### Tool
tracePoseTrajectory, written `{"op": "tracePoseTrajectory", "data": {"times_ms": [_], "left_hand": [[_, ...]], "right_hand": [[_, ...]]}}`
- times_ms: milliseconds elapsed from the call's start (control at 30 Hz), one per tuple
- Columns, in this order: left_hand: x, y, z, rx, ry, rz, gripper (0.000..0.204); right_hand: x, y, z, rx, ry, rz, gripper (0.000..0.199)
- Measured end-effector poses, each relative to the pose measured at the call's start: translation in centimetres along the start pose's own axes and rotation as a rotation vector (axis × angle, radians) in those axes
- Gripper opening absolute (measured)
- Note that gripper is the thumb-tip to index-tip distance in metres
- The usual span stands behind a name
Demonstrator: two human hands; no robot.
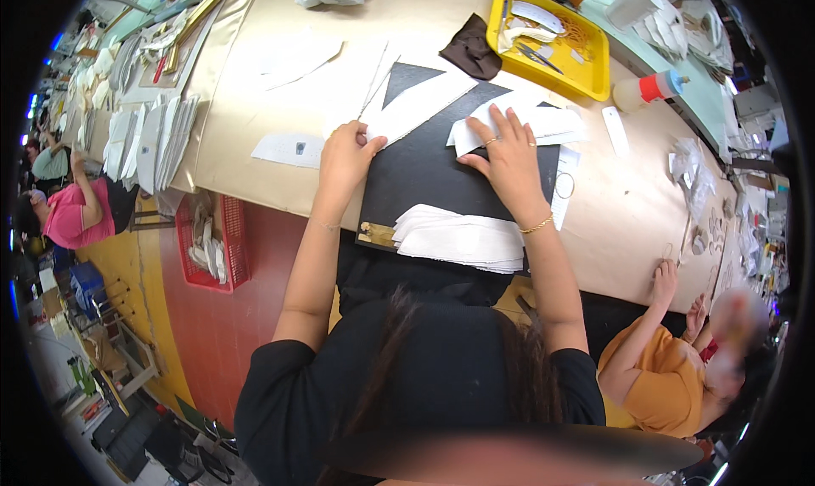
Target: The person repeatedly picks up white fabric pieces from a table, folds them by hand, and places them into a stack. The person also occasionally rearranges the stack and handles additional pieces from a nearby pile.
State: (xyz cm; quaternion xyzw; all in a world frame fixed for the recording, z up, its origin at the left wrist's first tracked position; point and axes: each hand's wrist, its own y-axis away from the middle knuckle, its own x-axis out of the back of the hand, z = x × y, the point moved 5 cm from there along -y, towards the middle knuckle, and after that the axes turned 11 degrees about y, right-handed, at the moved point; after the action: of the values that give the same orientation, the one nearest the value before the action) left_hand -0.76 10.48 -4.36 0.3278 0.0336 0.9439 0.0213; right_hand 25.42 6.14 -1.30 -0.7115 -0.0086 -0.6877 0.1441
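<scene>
A long white strip lies on the black mat, its long axis running from lower left up to upper right, the far end pointing toward the yellow tray. The left hand pinches the strip's near end between fingertips and thumb, fingers curled narrow. The right hand lies flat and spread wide on a second white piece — that one stretches roughly left to right, just beside the strip's far end. The two hands are apart, with bare black mat between them.

Nearer the person, at the mat's front edge, sits a stack of white pieces, fanned slightly. The mat rests on the tan surface.

The yellow tray holds white cut pieces, a dark tool and a tangle of orange rubber bands. A dark brown cloth lies just left of it, and a plastic bottle with an orange cap lies on its side to the right. Below the surface's edge, a red basket holds pale scraps.
</scene>
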Motion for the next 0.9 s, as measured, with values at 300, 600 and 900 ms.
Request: {"op": "tracePoseTrajectory", "data": {"times_ms": [300,600,900], "left_hand": [[0.4,0.9,-0.7,0.355,0.959,-0.297,0.014],[-0.6,2.2,-0.9,0.398,1.248,-0.364,0.015],[-1.2,3.5,0.2,0.352,1.239,-0.322,0.014]], "right_hand": [[1.3,-2.8,1.0,0.229,-0.03,-0.204,0.058],[5.9,-5.0,2.1,0.31,-0.073,0.224,0.053],[3.9,-2.7,0.0,0.11,-0.022,0.237,0.053]]}}
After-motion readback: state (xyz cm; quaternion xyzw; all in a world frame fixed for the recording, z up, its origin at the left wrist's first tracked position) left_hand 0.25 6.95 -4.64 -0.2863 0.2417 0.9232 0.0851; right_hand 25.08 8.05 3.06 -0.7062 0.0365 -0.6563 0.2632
